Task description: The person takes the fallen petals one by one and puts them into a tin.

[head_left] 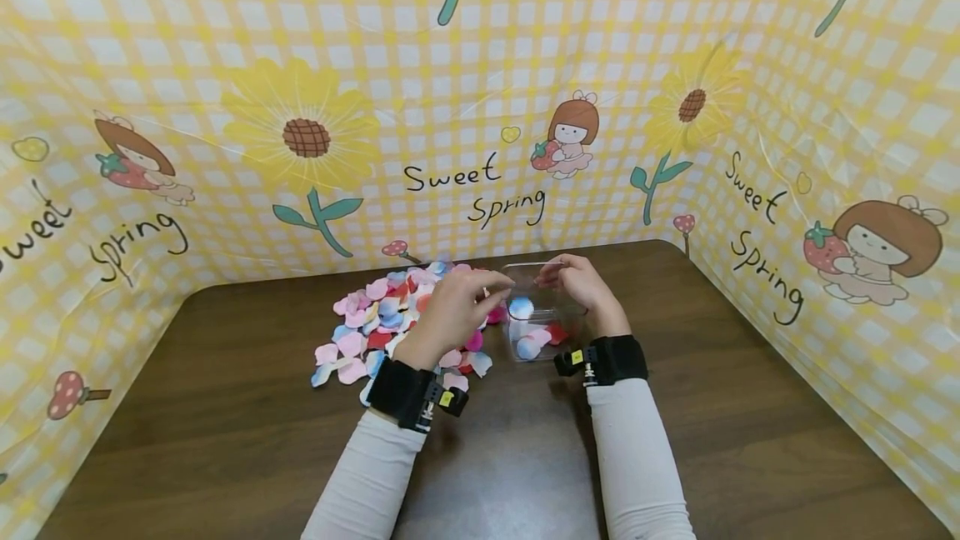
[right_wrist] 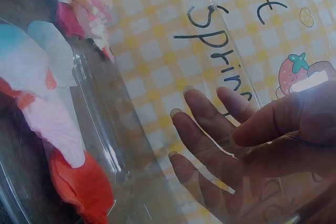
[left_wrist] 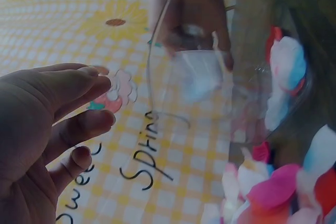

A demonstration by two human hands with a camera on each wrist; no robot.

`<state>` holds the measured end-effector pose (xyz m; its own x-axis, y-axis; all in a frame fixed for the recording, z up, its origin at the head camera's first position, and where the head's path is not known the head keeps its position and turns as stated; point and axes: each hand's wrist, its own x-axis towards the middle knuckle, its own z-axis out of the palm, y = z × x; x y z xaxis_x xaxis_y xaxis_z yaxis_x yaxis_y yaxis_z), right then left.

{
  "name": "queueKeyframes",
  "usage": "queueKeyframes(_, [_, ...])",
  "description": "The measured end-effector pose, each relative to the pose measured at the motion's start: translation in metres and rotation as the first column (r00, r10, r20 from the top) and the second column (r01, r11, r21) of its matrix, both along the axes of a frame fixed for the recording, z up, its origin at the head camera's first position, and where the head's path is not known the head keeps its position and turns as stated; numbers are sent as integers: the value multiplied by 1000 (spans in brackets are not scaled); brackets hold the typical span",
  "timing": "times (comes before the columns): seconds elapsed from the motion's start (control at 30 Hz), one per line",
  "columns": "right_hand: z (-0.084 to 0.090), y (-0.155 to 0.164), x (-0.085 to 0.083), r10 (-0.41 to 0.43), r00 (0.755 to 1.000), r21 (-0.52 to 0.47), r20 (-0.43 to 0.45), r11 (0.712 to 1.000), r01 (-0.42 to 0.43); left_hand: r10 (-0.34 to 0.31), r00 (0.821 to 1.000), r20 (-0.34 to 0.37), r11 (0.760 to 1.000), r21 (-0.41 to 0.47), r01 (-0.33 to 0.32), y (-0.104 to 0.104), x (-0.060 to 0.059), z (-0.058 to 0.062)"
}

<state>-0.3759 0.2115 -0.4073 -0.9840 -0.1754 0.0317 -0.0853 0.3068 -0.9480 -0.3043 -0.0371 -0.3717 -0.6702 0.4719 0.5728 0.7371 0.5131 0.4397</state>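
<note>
Fingers (left_wrist: 84,127) of the left hand (head_left: 453,307) are loosely bent and slightly parted, no load seen between them; those of the right hand (head_left: 588,286) are spread and likewise hold nothing visible. Sheet (head_left: 420,90): stands just behind the far edge of the table (head_left: 225,440), and any gap there, which cannot be seen, could swallow petals pushed too far back. Pile (head_left: 390,307): loose, spread left of the box and close up to it; a careless reach would probably scatter it or push petals under the base. Box (head_left: 547,311): clear, upright on the table, between the hands; whether the right hand touches it cannot be told. Being apparently light, it could slide or tip if a knuckle caught the rim, and its clear walls make the edge easy to misjudge. Left strap (head_left: 401,394): just beside outlying petals, liable to drag them. Blue-white petal (head_left: 521,307): blurred, within the box outline above the others; airborne or against the wall, undetermined. Static or a draught could make it cling or stray.
</note>
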Motion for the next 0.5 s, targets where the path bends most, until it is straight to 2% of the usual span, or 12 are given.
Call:
queueKeyframes(0.2, [-1,-2,0,2,1000,-15,5,1000,-2,96,994,52,995,14,-97,-24,-5,5])
queueKeyframes(0.33, [1,-2,2,-6,1000,-14,6,1000,6,179,978,107,984,-21,-178,-50,-11,4])
queueKeyframes(0.4, [1,-2,2,-7,1000,-12,1,1000,7,230,960,161,973,-67,-222,-62,-13,2])
queueKeyframes(0.5, [1,0,2,-3,1000,-6,-9,1000,3,303,916,263,950,-157,-269,-79,-15,-2])
